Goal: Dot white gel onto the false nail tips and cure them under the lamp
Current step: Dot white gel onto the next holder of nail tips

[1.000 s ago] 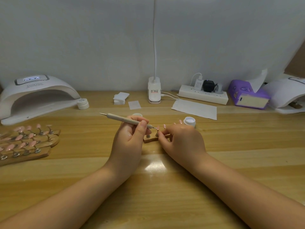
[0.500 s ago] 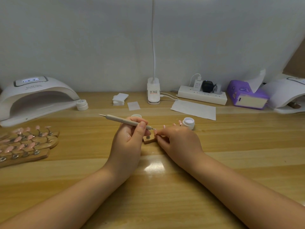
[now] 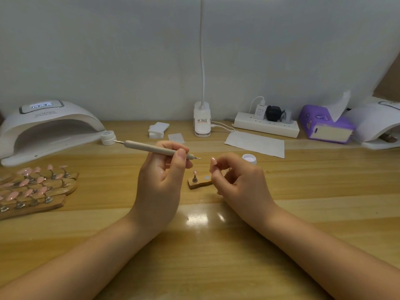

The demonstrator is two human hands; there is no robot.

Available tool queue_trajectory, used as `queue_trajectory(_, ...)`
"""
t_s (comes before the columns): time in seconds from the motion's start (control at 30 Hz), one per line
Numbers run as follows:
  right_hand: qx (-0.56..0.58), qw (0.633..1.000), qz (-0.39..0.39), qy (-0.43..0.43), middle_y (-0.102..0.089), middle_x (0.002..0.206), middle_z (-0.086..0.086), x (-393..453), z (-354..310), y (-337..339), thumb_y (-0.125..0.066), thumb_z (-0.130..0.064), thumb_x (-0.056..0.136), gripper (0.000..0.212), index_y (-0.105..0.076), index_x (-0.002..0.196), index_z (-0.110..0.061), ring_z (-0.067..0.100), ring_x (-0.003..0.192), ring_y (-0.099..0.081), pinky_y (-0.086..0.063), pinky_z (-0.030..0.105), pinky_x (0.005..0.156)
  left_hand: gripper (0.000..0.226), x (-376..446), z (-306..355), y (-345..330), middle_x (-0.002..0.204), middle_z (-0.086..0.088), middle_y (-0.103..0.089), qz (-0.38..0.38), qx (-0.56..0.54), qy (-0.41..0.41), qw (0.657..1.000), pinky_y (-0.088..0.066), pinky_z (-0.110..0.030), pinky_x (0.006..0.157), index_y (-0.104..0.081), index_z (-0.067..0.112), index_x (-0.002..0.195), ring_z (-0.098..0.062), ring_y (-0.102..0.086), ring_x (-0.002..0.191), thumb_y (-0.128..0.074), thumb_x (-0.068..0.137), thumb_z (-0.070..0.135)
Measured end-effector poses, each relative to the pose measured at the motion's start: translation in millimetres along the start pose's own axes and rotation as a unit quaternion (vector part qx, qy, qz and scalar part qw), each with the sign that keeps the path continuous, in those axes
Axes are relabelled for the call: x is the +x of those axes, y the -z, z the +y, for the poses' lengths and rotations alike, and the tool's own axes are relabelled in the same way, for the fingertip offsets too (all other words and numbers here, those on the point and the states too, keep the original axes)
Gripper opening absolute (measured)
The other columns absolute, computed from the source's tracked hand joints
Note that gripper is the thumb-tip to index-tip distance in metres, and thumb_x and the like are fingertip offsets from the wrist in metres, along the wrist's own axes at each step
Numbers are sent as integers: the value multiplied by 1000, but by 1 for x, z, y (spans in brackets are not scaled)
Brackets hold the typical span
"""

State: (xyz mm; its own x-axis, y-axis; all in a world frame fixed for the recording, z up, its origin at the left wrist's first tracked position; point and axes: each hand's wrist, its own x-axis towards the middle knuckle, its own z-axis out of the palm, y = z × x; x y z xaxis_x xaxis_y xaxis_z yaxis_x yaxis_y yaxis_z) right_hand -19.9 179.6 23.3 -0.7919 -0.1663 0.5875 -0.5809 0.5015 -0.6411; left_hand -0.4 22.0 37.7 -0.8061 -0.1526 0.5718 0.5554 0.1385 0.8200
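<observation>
My left hand [image 3: 160, 182] grips a grey dotting pen [image 3: 151, 149] held level, its fine tip pointing right. My right hand [image 3: 240, 180] pinches one pink false nail tip [image 3: 213, 163] just right of the pen tip, and both are raised above the table. Below them lies a small wooden holder strip [image 3: 200, 183]. It carries one nail tip on a stand [image 3: 194, 173] and a bare metal spot beside it. An open pot of white gel [image 3: 249, 159] stands behind my right hand. The white curing lamp [image 3: 47, 128] sits at the far left.
Wooden racks with several pink nail tips [image 3: 32, 189] lie at the left. A small white jar [image 3: 108, 137] stands by the lamp. Along the back are cotton pads [image 3: 158, 129], a desk lamp base [image 3: 202, 122], a power strip [image 3: 266, 126], paper [image 3: 255, 144], a purple tissue box [image 3: 324, 126] and another lamp [image 3: 381, 126].
Both hands have risen from the wooden holder. My right hand now holds a nail tip taken off the strip, and the pen tip has lifted away from it.
</observation>
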Motion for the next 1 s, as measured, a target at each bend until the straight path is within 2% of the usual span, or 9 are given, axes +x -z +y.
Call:
queue_trajectory(0.13, 47, 998, 19, 21, -63, 81, -16, 2, -2, 4, -62, -18, 92, 5, -65, 96, -18, 12, 59, -64, -55, 34, 57, 8, 0, 11, -1, 81, 12, -65, -21, 29, -53, 998, -48, -12, 69, -56, 23, 91, -6, -64, 79, -48, 92, 23)
queue_trajectory(0.33, 61, 997, 16, 44, -65, 83, -8, 1, -1, 4, -62, -16, 92, 10, -66, 101, -14, 9, 58, -65, -53, 21, 54, 8, -3, 15, -2, 82, 4, -63, -37, 57, -95, 993, -48, -11, 65, -57, 19, 94, -8, -64, 78, -49, 94, 16)
queue_trajectory(0.53, 73, 995, 24, 55, -66, 82, -8, 1, -2, 3, -63, -14, 92, 10, -66, 100, -19, 9, 57, -65, -49, 15, 54, 8, -2, 19, -2, 86, 6, -63, -40, 64, -132, 988, -49, -11, 66, -55, 24, 98, -9, -64, 81, -47, 94, 24)
queue_trajectory(0.77, 59, 995, 28, 70, -66, 83, -9, 0, -4, 3, -63, -14, 92, 11, -66, 101, -18, 9, 57, -65, -54, 26, 53, 8, -2, 18, -2, 86, 8, -63, -39, 68, -137, 988, -49, -10, 66, -54, 26, 98, -9, -64, 78, -47, 94, 25)
queue_trajectory(1.0, 59, 995, 32, 70, -66, 83, -10, 0, -4, 4, -63, -15, 92, 9, -67, 100, -16, 9, 57, -65, -53, 23, 52, 8, -2, 16, -2, 86, 8, -62, -36, 77, -136, 987, -50, -11, 65, -53, 26, 98, -12, -63, 76, -47, 94, 25)
